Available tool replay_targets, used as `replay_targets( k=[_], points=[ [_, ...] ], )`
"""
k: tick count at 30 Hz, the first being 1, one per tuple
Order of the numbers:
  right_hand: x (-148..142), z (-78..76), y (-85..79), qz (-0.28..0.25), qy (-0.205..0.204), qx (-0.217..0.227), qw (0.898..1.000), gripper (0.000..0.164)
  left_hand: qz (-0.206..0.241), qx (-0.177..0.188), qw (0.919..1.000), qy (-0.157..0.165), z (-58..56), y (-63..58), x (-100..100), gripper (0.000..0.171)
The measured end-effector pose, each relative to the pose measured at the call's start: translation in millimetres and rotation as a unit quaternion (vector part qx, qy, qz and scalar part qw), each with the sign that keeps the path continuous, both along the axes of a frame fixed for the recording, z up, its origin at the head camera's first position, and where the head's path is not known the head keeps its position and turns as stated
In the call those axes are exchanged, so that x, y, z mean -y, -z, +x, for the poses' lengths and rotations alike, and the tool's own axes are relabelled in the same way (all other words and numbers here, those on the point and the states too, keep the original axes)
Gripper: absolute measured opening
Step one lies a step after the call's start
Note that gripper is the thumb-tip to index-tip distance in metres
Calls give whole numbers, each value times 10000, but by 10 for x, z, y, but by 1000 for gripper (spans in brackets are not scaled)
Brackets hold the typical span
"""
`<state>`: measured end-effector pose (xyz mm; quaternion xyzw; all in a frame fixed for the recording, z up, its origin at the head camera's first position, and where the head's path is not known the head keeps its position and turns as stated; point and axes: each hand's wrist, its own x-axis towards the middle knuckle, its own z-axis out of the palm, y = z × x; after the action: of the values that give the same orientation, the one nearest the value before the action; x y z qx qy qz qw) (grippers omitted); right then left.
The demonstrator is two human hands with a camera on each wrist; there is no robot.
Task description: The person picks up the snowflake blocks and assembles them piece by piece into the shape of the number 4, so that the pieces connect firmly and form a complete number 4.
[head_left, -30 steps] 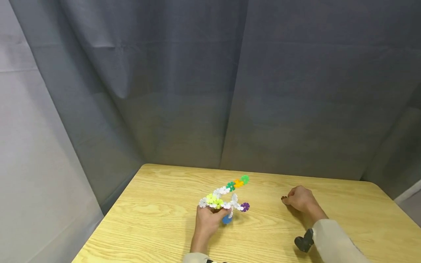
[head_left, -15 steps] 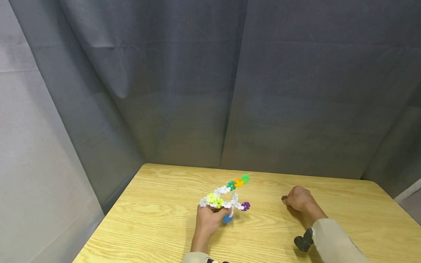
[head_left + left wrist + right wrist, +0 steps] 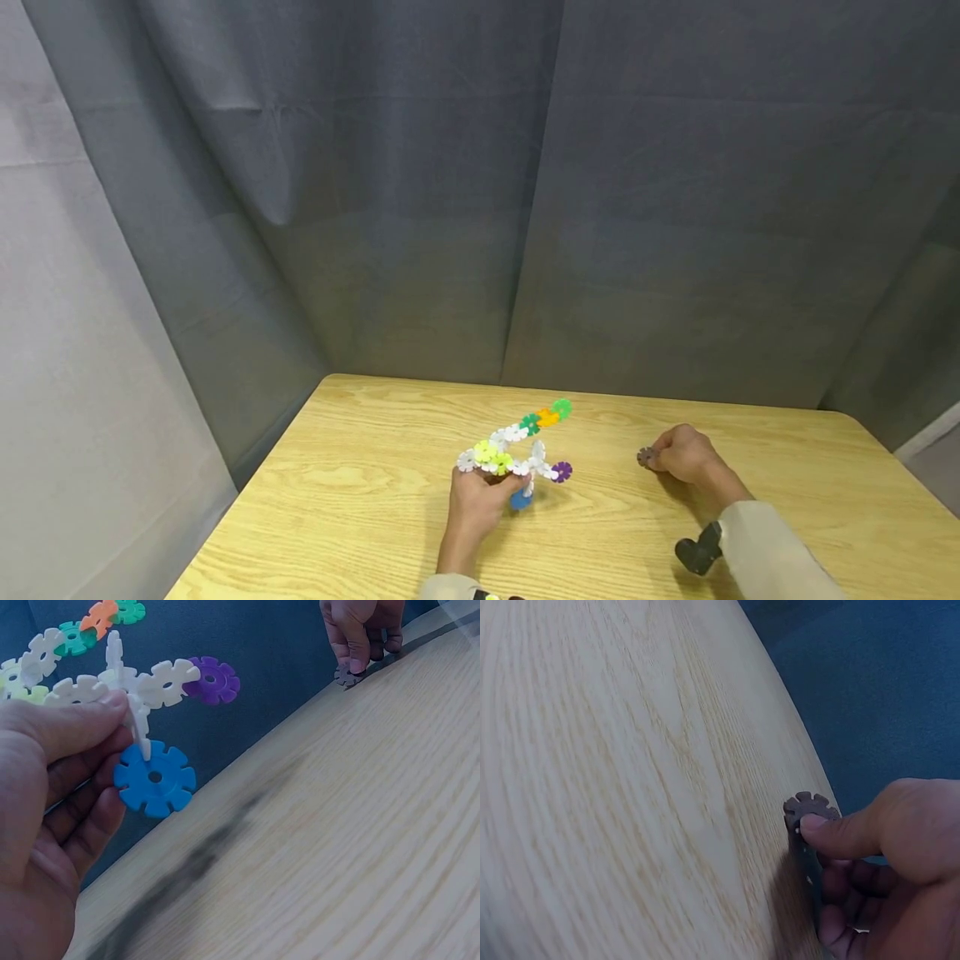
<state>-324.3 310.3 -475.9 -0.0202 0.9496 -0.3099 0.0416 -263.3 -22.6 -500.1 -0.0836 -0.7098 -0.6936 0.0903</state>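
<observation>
My left hand point(image 3: 477, 502) grips a chain of interlocking snowflake discs point(image 3: 500, 464), with thumb and fingers on its white pieces. White and yellow discs run along its body, and an arm of white, dark green, orange and light green pieces rises to the upper right. A purple disc point(image 3: 213, 680) sticks out at its right, and a blue disc point(image 3: 155, 778) hangs below. Off to the right, my right hand point(image 3: 686, 454) pinches a brown snowflake disc point(image 3: 810, 808) between thumb and fingers, close over the table. Part of the chain is hidden behind the left hand.
Both hands are over a light wood-grain table point(image 3: 337, 492) with rounded far corners. A dark grey curtain point(image 3: 420, 208) hangs along its far edge, and a lighter cloth point(image 3: 90, 375) is at the left. A black device point(image 3: 699, 550) sits at the right wrist.
The brown disc in my right hand has tilted, so its flat face now shows more to the head view. My left hand and the chain have shifted very slightly right.
</observation>
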Motion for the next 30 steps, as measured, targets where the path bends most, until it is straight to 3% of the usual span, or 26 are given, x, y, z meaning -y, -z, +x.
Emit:
replay_targets(
  k=[2,7,13,23,30],
  points=[
    [0,23,-1,-62,-59,13,10000,10,-34,18,10000,62,-11,0,1,32],
    [-2,75,24,-225,-206,-56,9995,24,-163,-7,9998,151,-23,1,-2,31],
    [47,99,27,-436,-277,-207,9984,25,-208,54,9997,148,-16,-6,-6,33],
    [245,156,-136,-903,-704,-175,9933,30,-262,31,9995,153,-16,-21,-11,33],
    [396,190,-213,-932,-990,-330,9902,32,-243,-44,9995,172,2,14,-1,33]
  ],
)
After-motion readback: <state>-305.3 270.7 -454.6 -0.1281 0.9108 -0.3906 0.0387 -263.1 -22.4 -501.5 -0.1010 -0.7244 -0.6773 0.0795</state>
